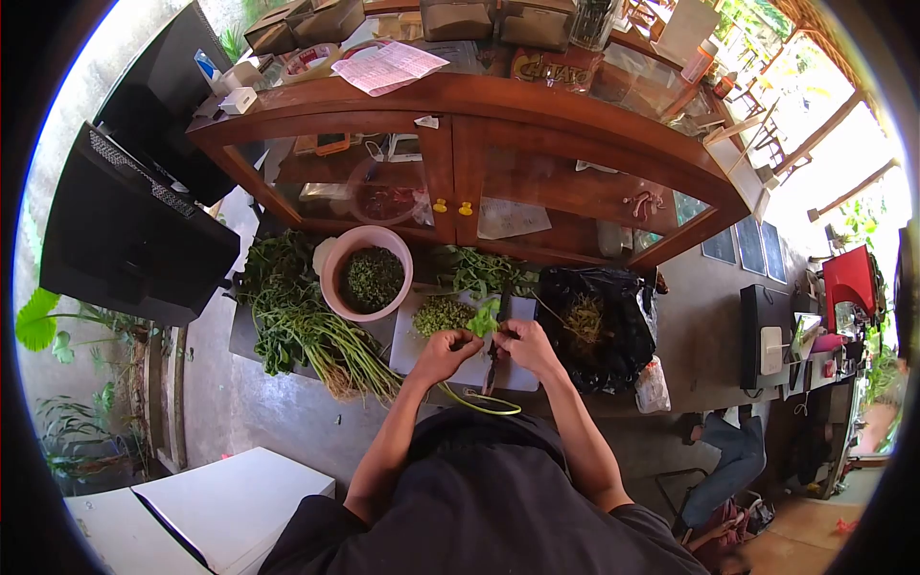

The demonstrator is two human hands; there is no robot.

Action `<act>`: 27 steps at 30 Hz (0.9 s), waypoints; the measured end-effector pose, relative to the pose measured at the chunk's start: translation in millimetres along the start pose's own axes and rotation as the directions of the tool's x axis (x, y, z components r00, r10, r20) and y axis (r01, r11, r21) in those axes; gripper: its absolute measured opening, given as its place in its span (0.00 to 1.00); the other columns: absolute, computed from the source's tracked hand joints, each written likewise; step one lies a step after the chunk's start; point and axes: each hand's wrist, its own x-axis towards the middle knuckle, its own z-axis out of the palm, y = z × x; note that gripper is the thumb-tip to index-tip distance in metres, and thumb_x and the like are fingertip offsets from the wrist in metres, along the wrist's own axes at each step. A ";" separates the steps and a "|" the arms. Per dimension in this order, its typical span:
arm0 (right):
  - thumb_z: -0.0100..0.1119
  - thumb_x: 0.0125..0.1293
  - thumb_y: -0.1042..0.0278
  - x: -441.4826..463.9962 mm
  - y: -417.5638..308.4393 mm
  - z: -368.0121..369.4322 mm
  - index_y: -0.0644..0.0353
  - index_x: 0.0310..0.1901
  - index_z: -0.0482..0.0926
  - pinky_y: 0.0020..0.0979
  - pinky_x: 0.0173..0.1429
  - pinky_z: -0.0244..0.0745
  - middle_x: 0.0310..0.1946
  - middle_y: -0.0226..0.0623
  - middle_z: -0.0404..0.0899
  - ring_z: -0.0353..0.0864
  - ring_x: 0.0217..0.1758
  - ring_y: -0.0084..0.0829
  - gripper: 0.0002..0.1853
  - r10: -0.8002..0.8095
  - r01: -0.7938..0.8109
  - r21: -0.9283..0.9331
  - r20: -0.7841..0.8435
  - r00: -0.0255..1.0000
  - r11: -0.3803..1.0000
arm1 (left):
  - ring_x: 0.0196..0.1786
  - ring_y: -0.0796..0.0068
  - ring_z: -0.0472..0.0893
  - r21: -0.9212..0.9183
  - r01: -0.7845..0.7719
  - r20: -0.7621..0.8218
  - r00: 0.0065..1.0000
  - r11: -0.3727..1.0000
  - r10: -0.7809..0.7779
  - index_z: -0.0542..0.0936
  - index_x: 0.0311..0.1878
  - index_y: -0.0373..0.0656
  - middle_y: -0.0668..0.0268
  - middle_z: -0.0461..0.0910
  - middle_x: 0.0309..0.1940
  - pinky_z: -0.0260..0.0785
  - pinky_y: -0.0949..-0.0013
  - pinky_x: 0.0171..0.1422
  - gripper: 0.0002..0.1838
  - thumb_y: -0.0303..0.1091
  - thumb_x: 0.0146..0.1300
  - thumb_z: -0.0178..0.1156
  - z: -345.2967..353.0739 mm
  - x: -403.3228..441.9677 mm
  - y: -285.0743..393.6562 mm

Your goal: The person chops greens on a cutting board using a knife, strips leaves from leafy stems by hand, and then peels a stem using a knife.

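Left hand (448,355): fingers pinched narrowly on a leafy green stem (483,318) at its leafy end, the nearer of the two hands. The long axis appears to run from these leaves back beneath the hand into a curved tail. The leaves lie just beyond and between both sets of fingertips, over the white cutting board (406,351). Right hand (527,346): fingers drawn together beside the leaves; grip cannot be told.
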 end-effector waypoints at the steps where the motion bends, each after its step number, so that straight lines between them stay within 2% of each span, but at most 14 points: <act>1: 0.60 0.65 0.73 0.7 -1.6 -2.8 0.69 0.36 0.83 0.28 0.34 0.76 0.25 0.35 0.83 0.83 0.28 0.23 0.07 -0.001 0.001 0.000 0.002 1.000 1.000 | 0.40 0.84 0.78 0.000 0.000 -0.002 1.000 1.000 0.000 0.83 0.44 0.36 0.68 0.84 0.35 0.70 0.72 0.48 0.15 0.41 0.67 0.63 -0.4 1.8 -1.9; 4: 0.60 0.68 0.72 5.8 -4.9 -7.3 0.69 0.38 0.82 0.26 0.32 0.74 0.25 0.32 0.82 0.81 0.28 0.20 0.08 0.006 -0.004 -0.054 0.042 0.999 0.999 | 0.38 0.84 0.77 -0.046 -0.088 -0.082 0.993 0.995 0.084 0.83 0.43 0.34 0.69 0.84 0.34 0.71 0.74 0.47 0.16 0.41 0.68 0.62 -0.1 12.7 -16.2; 7: 0.59 0.69 0.72 19.7 4.0 -5.2 0.70 0.39 0.81 0.27 0.32 0.77 0.26 0.33 0.82 0.83 0.29 0.21 0.08 -0.036 0.038 -0.072 0.032 0.999 0.997 | 0.37 0.85 0.75 -0.113 -0.066 -0.098 0.994 0.991 0.055 0.83 0.44 0.35 0.71 0.82 0.33 0.69 0.74 0.44 0.16 0.41 0.69 0.61 3.8 28.0 -23.1; 9: 0.58 0.69 0.74 30.7 8.7 -3.4 0.72 0.39 0.80 0.30 0.34 0.79 0.26 0.35 0.83 0.84 0.29 0.22 0.08 -0.039 0.043 -0.147 0.031 0.999 0.988 | 0.34 0.86 0.72 -0.129 0.066 -0.107 0.991 0.989 -0.081 0.83 0.43 0.36 0.72 0.80 0.31 0.66 0.75 0.39 0.15 0.41 0.69 0.61 7.7 36.2 -26.5; 10: 0.58 0.69 0.74 36.1 11.1 -2.2 0.72 0.39 0.80 0.30 0.34 0.79 0.26 0.35 0.83 0.84 0.29 0.22 0.08 -0.038 0.042 -0.149 0.030 0.999 0.988 | 0.34 0.86 0.72 -0.131 0.066 -0.106 0.991 0.989 -0.080 0.83 0.43 0.36 0.72 0.80 0.31 0.66 0.75 0.39 0.15 0.41 0.69 0.61 10.6 41.3 -29.3; 12: 0.56 0.66 0.73 48.6 17.2 1.7 0.69 0.35 0.80 0.38 0.35 0.76 0.25 0.47 0.82 0.86 0.31 0.40 0.08 -0.134 0.132 -0.182 0.001 0.991 0.974 | 0.31 0.87 0.69 -0.202 0.144 -0.108 0.980 0.969 -0.169 0.83 0.43 0.36 0.74 0.77 0.28 0.62 0.75 0.35 0.15 0.41 0.70 0.60 16.2 52.2 -35.6; 13: 0.56 0.66 0.73 59.4 26.1 3.9 0.69 0.35 0.80 0.38 0.35 0.76 0.25 0.47 0.82 0.86 0.31 0.40 0.08 -0.135 0.133 -0.184 0.001 0.991 0.974 | 0.31 0.87 0.69 -0.203 0.142 -0.108 0.980 0.969 -0.167 0.83 0.43 0.36 0.74 0.77 0.28 0.62 0.75 0.35 0.15 0.41 0.70 0.60 18.8 57.1 -37.5; 15: 0.54 0.64 0.75 75.1 31.3 8.8 0.67 0.32 0.79 0.45 0.39 0.75 0.27 0.52 0.82 0.83 0.35 0.53 0.06 -0.271 0.243 -0.335 -0.038 0.962 0.910 | 0.28 0.87 0.67 -0.313 0.106 -0.159 0.974 0.944 -0.162 0.82 0.39 0.38 0.76 0.74 0.24 0.60 0.76 0.32 0.15 0.43 0.70 0.59 22.7 66.5 -42.9; 16: 0.54 0.64 0.75 79.2 28.2 9.1 0.67 0.32 0.79 0.45 0.39 0.75 0.27 0.52 0.82 0.83 0.35 0.53 0.06 -0.270 0.243 -0.336 -0.037 0.962 0.910 | 0.28 0.87 0.67 -0.314 0.106 -0.159 0.974 0.943 -0.162 0.82 0.39 0.38 0.76 0.74 0.24 0.60 0.76 0.32 0.15 0.43 0.70 0.59 23.2 72.8 -46.0; 18: 0.53 0.61 0.75 92.5 21.7 8.1 0.66 0.35 0.79 0.49 0.42 0.74 0.30 0.54 0.81 0.80 0.39 0.59 0.05 -0.272 0.240 -0.436 -0.012 0.962 0.867 | 0.23 0.87 0.64 -0.450 0.124 -0.184 0.956 0.884 -0.227 0.81 0.35 0.40 0.77 0.70 0.21 0.55 0.75 0.26 0.15 0.44 0.69 0.60 22.3 86.5 -51.5; 19: 0.53 0.61 0.75 99.3 19.3 9.2 0.66 0.35 0.79 0.49 0.42 0.74 0.30 0.54 0.81 0.80 0.39 0.59 0.05 -0.270 0.238 -0.435 -0.012 0.963 0.868 | 0.23 0.87 0.64 -0.451 0.126 -0.183 0.956 0.884 -0.230 0.81 0.35 0.40 0.77 0.70 0.21 0.55 0.75 0.26 0.15 0.44 0.69 0.60 20.9 92.0 -54.3; 21: 0.54 0.63 0.75 115.3 12.8 10.8 0.65 0.39 0.78 0.49 0.43 0.74 0.35 0.54 0.81 0.81 0.41 0.57 0.05 -0.409 0.355 -0.437 -0.034 0.912 0.827 | 0.20 0.89 0.61 -0.552 0.187 -0.160 0.933 0.813 -0.323 0.76 0.34 0.47 0.80 0.65 0.21 0.51 0.77 0.22 0.12 0.44 0.71 0.58 15.9 104.1 -59.3; 24: 0.57 0.61 0.77 139.5 7.9 8.3 0.65 0.39 0.76 0.47 0.43 0.73 0.35 0.53 0.80 0.80 0.43 0.56 0.05 -0.450 0.417 -0.461 0.044 0.892 0.783 | 0.20 0.90 0.59 -0.670 0.163 -0.133 0.934 0.724 -0.333 0.75 0.34 0.49 0.80 0.64 0.22 0.49 0.77 0.21 0.10 0.42 0.70 0.58 9.4 116.8 -64.2; 27: 0.59 0.60 0.77 165.5 16.6 8.2 0.64 0.40 0.77 0.49 0.44 0.73 0.34 0.53 0.81 0.80 0.43 0.55 0.06 -0.466 0.403 -0.524 0.012 0.884 0.751 | 0.20 0.91 0.59 -0.700 0.142 -0.155 0.926 0.700 -0.343 0.75 0.36 0.50 0.81 0.64 0.24 0.49 0.78 0.21 0.09 0.41 0.69 0.59 9.0 121.8 -60.5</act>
